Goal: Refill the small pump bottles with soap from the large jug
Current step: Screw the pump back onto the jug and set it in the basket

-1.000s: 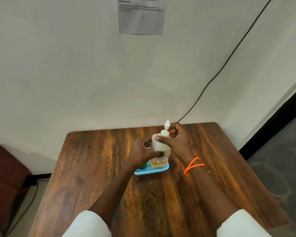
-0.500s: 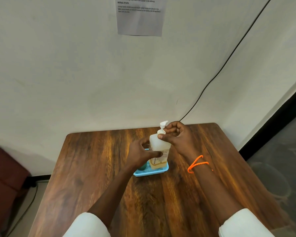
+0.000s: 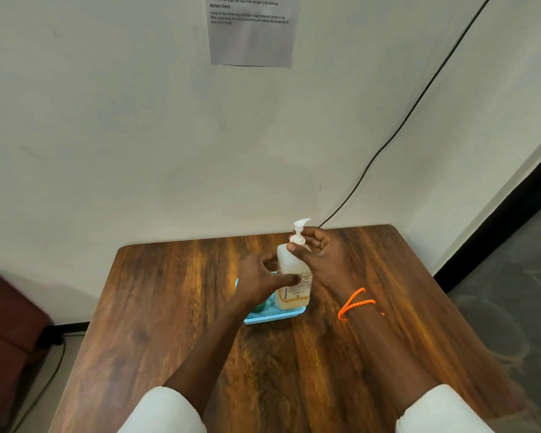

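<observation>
Gripping the pump bottle [image 3: 294, 276] from both sides, we hold it upright in the light blue tray [image 3: 274, 317] near the far middle of the wooden table [image 3: 175, 307]. Our left hand [image 3: 263, 279] wraps the bottle's body, thumb lying across the printed label. Our right hand [image 3: 322, 257] pinches the white pump collar at the neck, fingers curled behind it, while the pump head [image 3: 300, 225] stands clear above with its spout pointing right. Amber soap fills only the lowest part of the bottle. A green object [image 3: 258, 306] sits in the tray beside it, mostly hidden by our left wrist. An orange bracelet [image 3: 355, 303] circles our right wrist. On the wall hang a printed sheet [image 3: 252, 35] and a black cable [image 3: 388, 142].
</observation>
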